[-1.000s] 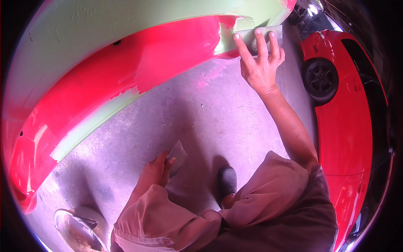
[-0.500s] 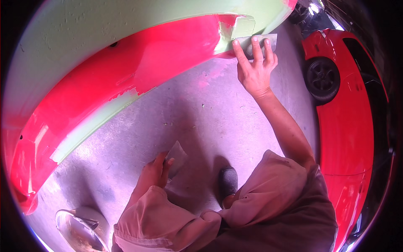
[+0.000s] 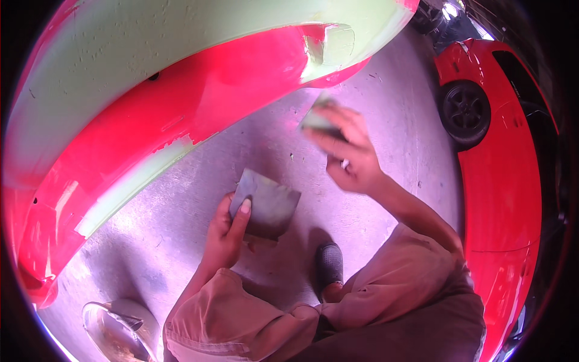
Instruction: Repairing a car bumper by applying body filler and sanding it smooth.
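Observation:
A large red car body panel (image 3: 181,102) with pale green filler bands curves across the upper left. My left hand (image 3: 226,232) holds a flat grey square board (image 3: 268,205) by its lower left edge, above the concrete floor. My right hand (image 3: 350,154), blurred by motion, grips a small grey spreader (image 3: 316,120) just below the panel's green patched end (image 3: 335,48). Spreader and board are apart, with the spreader a short way up and right of the board.
A red car (image 3: 500,181) with a black wheel (image 3: 464,111) stands at the right. A shiny metal bowl (image 3: 117,329) sits on the floor at lower left. My dark shoe (image 3: 329,265) rests on the grey concrete floor (image 3: 392,108).
My right hand has come off the panel's green patch and moved down toward the board. My left hand has raised the board and turned its face up.

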The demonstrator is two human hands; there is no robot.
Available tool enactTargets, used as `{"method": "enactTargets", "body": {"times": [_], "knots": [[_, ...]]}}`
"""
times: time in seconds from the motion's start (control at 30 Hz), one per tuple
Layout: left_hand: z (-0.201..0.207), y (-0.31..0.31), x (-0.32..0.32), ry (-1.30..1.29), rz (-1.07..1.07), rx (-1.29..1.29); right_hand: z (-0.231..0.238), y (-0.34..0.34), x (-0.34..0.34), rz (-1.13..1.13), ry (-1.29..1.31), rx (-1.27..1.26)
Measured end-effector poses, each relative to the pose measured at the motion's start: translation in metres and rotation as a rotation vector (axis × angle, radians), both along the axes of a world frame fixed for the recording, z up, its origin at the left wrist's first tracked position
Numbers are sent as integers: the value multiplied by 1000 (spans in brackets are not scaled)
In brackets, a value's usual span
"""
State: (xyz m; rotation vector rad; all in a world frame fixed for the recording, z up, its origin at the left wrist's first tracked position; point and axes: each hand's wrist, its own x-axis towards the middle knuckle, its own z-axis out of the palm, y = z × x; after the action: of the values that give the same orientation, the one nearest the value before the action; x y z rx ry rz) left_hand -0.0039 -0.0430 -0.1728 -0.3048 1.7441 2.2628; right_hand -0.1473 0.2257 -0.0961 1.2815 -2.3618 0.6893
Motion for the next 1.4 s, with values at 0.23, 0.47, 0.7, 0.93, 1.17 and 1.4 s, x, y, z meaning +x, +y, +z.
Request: {"method": "enactTargets", "body": {"times": [0.23,0.47,0.7,0.93,1.17,1.4], "knots": [[23,23,-27,142,31,310,21,-8,39,289,-526,0],[16,13,-12,293,215,325,31,14,22,-69,-153,103],[23,-8,5,168,154,106,82,3,-15,-294,483,62],[21,0,19,94,121,59,82,1,-44,-307,700,167],[23,-5,20,83,120,36,67,23,-62,-383,664,156],[32,-5,12,125,125,50,17,42,-64,-489,465,179]]}}
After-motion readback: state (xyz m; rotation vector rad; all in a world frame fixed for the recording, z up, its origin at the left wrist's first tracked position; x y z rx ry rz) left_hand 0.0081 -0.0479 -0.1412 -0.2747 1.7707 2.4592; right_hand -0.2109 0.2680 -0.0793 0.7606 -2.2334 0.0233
